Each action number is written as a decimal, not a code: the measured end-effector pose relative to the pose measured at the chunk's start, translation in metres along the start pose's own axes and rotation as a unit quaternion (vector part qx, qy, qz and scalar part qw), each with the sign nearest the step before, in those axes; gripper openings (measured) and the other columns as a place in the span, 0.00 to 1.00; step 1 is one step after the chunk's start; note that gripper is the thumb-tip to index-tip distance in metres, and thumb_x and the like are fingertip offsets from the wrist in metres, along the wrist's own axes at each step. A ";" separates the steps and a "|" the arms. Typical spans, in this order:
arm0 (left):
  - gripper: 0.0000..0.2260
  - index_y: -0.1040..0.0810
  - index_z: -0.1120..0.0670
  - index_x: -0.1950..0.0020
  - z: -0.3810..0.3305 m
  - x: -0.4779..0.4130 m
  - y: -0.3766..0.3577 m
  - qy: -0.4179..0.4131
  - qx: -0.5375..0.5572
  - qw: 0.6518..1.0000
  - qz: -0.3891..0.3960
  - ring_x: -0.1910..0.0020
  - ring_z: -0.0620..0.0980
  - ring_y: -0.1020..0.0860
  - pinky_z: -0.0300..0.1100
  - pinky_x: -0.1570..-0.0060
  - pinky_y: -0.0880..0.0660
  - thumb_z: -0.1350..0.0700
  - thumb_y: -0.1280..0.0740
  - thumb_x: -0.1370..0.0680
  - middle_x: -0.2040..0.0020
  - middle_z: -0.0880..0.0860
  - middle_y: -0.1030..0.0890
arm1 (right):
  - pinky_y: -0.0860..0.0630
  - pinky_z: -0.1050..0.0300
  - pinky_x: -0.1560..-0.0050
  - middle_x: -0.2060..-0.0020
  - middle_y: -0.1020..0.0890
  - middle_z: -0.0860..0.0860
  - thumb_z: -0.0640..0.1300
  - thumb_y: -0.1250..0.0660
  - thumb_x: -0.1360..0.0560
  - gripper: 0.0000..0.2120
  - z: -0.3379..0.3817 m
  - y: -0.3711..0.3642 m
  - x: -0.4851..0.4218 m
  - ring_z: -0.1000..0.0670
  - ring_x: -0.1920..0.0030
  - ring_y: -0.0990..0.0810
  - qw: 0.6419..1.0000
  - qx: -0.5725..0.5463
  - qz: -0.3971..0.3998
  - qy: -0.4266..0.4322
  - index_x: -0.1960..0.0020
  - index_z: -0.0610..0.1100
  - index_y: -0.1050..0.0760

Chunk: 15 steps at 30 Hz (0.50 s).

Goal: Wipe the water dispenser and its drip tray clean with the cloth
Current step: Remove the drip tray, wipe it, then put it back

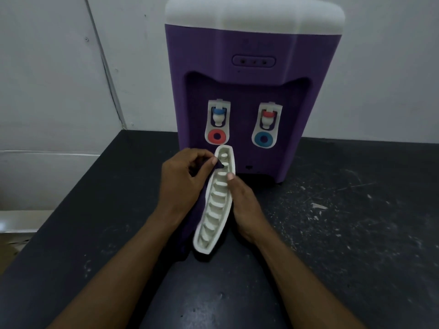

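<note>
Both hands meet mid-frame: left hand (180,179) pinches a dark cloth (186,236) against the white drip tray (215,210), right hand (247,210) grips its right edge; water dispenser (202,55) stands behind, upper centre, on the black table (332,222)

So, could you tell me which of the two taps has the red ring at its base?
The left tap, above the drip tray: red ring under a blue cap. The right tap has a blue ring, red cap.
</note>
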State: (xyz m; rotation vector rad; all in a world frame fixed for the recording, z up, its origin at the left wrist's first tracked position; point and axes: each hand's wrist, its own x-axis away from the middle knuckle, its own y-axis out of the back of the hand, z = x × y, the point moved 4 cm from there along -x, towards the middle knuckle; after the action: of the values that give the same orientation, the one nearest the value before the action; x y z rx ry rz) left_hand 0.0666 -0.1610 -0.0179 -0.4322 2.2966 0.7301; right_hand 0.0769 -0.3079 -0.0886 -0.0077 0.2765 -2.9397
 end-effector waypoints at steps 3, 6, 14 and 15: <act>0.05 0.15 0.54 0.48 -0.001 -0.016 0.008 -0.022 -0.027 0.999 -0.004 0.58 0.41 0.20 0.33 0.57 0.24 0.55 0.27 0.22 0.54 0.47 0.16 | 0.17 0.50 0.45 0.45 0.14 0.41 0.55 0.38 0.16 0.20 0.001 -0.005 0.004 0.41 0.43 0.15 0.999 0.031 0.031 0.008 0.38 0.40 0.21; 0.05 0.14 0.53 0.48 -0.003 -0.031 0.014 -0.037 -0.039 0.998 0.014 0.58 0.41 0.20 0.32 0.57 0.25 0.54 0.27 0.22 0.54 0.47 0.16 | 0.17 0.55 0.54 0.48 0.13 0.43 0.55 0.37 0.16 0.18 0.003 -0.009 0.008 0.46 0.49 0.13 0.998 0.040 0.053 0.010 0.40 0.41 0.21; 0.07 0.13 0.51 0.48 -0.005 -0.048 0.017 -0.037 -0.048 0.987 0.151 0.58 0.44 0.19 0.36 0.56 0.23 0.52 0.25 0.24 0.54 0.46 0.15 | 0.16 0.52 0.49 0.50 0.14 0.39 0.55 0.36 0.19 0.19 0.011 -0.003 0.008 0.44 0.51 0.14 0.997 0.037 0.041 0.051 0.42 0.39 0.19; 0.06 0.13 0.50 0.48 -0.006 -0.047 0.017 -0.042 -0.051 0.984 0.165 0.58 0.44 0.19 0.38 0.56 0.23 0.52 0.25 0.24 0.54 0.46 0.15 | 0.16 0.52 0.50 0.50 0.14 0.39 0.55 0.36 0.19 0.19 0.012 -0.002 0.008 0.44 0.52 0.14 0.997 0.034 0.040 0.052 0.42 0.39 0.19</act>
State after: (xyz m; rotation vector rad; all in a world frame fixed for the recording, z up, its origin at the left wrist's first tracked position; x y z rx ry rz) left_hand 0.0889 -0.1465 0.0254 -0.0625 2.2829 1.0112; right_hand 0.0691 -0.3096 -0.0769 0.1634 0.1880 -2.8728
